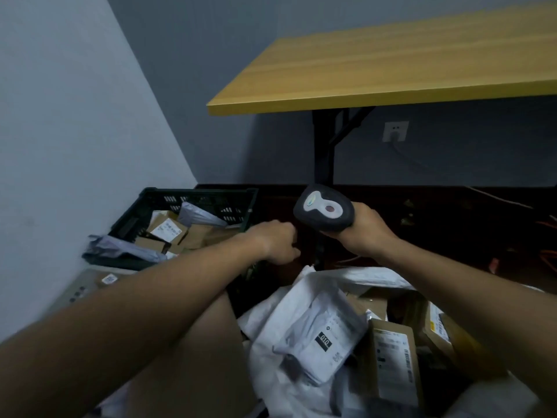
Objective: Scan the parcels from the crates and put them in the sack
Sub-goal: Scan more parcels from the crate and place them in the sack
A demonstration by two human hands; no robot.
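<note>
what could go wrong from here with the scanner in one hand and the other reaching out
1. The left hand reaches toward the crate with curled fingers and holds nothing; a one-handed grab may let a slick mailer slip.
2. The right hand holds the scanner over the dark floor; a loosened grip could drop it.
3. Parcels in the sack lie piled loosely, so scanned and unscanned ones could mix.

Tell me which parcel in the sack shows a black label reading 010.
The white poly mailer lying on top in the middle of the sack. The cardboard boxes to its right carry only white shipping labels.
</note>
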